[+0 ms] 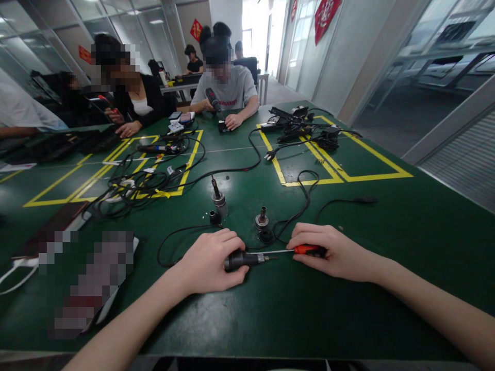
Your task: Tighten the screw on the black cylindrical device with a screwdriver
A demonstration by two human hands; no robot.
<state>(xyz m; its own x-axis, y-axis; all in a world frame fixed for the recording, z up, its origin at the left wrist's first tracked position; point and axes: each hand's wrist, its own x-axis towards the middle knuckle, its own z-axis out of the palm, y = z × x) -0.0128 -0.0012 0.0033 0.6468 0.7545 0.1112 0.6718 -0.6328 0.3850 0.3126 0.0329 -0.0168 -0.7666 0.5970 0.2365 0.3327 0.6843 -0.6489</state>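
My left hand (214,260) is wrapped round a black cylindrical tool body (251,258) with a thin metal tip pointing right. Most of that body is hidden under the fingers, so its exact kind is unclear. In my right hand (325,250) is a screwdriver (305,249) with an orange and black handle. Its pale shaft runs left along the far side of the tool body. Beyond the hands stand two silver metal cylinders with upright shafts, the taller cylinder (219,201) on the left and the shorter cylinder (262,220) on the right. A small black ring piece (214,216) lies near the taller one.
The green table (367,309) carries tangled black cables (131,180) at left and a heap of black devices (297,126) at far right, amid yellow tape rectangles. A blurred flat object (96,278) lies left. Across the table a co-worker (228,85) holds a power drill (213,99).
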